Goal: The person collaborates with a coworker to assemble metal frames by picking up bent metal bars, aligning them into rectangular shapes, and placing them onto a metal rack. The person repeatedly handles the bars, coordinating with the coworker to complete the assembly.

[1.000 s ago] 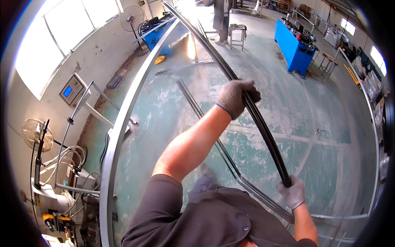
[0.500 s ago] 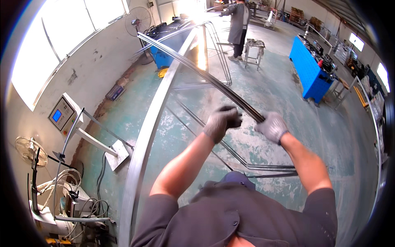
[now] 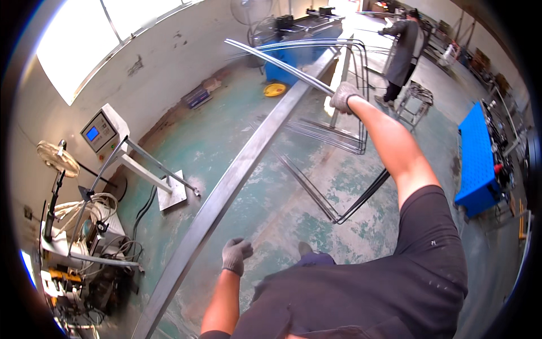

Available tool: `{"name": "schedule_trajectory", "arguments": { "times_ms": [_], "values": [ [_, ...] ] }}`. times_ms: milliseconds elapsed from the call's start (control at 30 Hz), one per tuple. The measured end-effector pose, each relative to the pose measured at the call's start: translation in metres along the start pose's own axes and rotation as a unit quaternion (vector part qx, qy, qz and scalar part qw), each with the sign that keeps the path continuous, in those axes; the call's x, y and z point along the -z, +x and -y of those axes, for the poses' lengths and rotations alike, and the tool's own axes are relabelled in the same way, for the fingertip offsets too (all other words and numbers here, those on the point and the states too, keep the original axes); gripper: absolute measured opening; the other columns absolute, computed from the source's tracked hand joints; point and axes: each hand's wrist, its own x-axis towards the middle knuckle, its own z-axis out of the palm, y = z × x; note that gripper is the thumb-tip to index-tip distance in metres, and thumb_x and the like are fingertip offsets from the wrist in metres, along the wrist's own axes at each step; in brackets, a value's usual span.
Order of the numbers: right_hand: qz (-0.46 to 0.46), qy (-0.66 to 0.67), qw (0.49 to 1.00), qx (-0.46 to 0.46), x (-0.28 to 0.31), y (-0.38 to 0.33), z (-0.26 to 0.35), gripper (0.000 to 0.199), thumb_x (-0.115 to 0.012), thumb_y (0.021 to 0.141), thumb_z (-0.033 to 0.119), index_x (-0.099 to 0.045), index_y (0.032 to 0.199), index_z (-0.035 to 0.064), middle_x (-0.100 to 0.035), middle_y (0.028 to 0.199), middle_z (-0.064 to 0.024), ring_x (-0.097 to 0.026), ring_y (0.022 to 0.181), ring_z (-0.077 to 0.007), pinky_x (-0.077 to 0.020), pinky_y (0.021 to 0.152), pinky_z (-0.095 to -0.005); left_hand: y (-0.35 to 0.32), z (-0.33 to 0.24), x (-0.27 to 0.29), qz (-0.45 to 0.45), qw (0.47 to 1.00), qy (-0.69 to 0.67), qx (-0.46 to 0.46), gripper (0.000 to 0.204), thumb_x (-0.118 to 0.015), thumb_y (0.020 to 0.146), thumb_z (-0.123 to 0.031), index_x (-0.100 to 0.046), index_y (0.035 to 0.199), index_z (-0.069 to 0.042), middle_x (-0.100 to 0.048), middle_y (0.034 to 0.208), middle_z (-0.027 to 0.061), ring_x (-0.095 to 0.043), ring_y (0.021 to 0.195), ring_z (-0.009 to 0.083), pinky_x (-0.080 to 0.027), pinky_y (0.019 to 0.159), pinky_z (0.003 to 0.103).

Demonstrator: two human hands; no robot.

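Note:
My gloved right hand (image 3: 345,98) reaches far forward, closed around a bundle of thin metal rods (image 3: 282,66). The rods slant up to the left, over the long grey metal beam (image 3: 234,164). Low and near my body, left of centre, my gloved left hand (image 3: 236,255) has its fingers curled in, with nothing visible in them. Bent dark rods (image 3: 364,199) show below my right forearm; whether they join the held bundle is hidden. More bent rods (image 3: 361,93) hang in a looped shape at the beam's far end.
A control box with a blue screen (image 3: 100,133) stands on a post at the left, near a fan (image 3: 58,159) and tangled cables (image 3: 93,209). Blue workbenches (image 3: 479,161) stand right and far ahead. A person (image 3: 403,53) works near a metal stool (image 3: 416,103).
My right hand has moved forward with the rod bundle. My left hand has dropped back toward my body, away from the rods. The view has turned left.

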Motion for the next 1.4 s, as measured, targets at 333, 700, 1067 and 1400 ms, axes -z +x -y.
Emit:
{"name": "schedule_trajectory", "arguments": {
  "times_ms": [333,700,1067,1400],
  "values": [
    [-0.552,0.066,0.818,0.148,-0.08,0.12,0.025,0.021,-0.072,0.092,0.025,-0.075,0.108,0.0125,-0.075,0.104,-0.0131,-0.069,0.102,-0.0362,-0.0533,0.095,-0.0479,-0.037,0.04,-0.024,-0.141,0.987,-0.08,0.002,0.039,-0.075,0.091,-0.004,-0.061,0.125,0.006,-0.072,0.103,0.0162,-0.074,0.085,0.0269,-0.064,0.074,0.039],
    [0.211,0.086,0.944,0.239,-0.47,-0.314,-0.044,0.023,-0.074,0.091,0.02,-0.079,0.11,0.0079,-0.079,0.106,-0.0191,-0.076,0.103,-0.0351,-0.0582,0.092,-0.0429,-0.207,0.233,0.065,-0.324,0.932,-0.125,0.101,0.031,-0.074,0.091,-0.016,-0.069,0.114,0.003,-0.072,0.089,0.0087,-0.07,0.076,0.0176,-0.059,0.069,0.032],
    [0.31,-0.132,0.891,0.305,-0.548,-0.507,0.03,0.033,-0.082,0.075,0.03,-0.085,0.102,0.0119,-0.081,0.107,-0.0169,-0.077,0.105,-0.0326,-0.0587,0.096,-0.0415,-0.472,0.441,0.209,-0.499,0.786,-0.365,0.016,0.015,-0.071,0.089,-0.012,-0.074,0.099,-0.002,-0.066,0.079,0.0032,-0.06,0.066,0.014,-0.049,0.058,0.032],
    [0.406,-0.375,0.772,0.315,-0.67,-0.708,0.172,0.023,-0.073,0.091,0.032,-0.082,0.092,0.0104,-0.08,0.084,-0.0066,-0.077,0.079,-0.0225,-0.0586,0.073,-0.0362,-0.568,0.521,0.459,-0.525,0.722,-0.445,-0.071,0.03,-0.073,0.096,-0.012,-0.065,0.123,-0.001,-0.074,0.1,0.011,-0.073,0.082,0.0191,-0.061,0.069,0.033]
  ]
}}
